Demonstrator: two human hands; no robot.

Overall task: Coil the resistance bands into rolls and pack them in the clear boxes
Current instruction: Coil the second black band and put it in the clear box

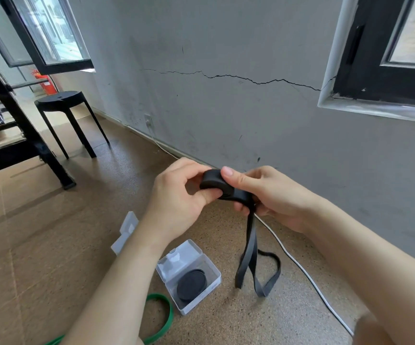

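Where both hands meet above the floor, one black band (211, 179) is held, partly coiled. Left hand (176, 202): curled, thumb and fingers pinching the coil. Right hand (276, 202): curled, thumb on top, gripping coil and tail. Tail hangs to the floor. Below: open box (199, 303) containing a black roll (191, 285); green band (168, 319) beside it; second box (126, 230) behind.

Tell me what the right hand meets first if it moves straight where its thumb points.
The right hand would likely meet the left hand, just across the coiled black band both hold.
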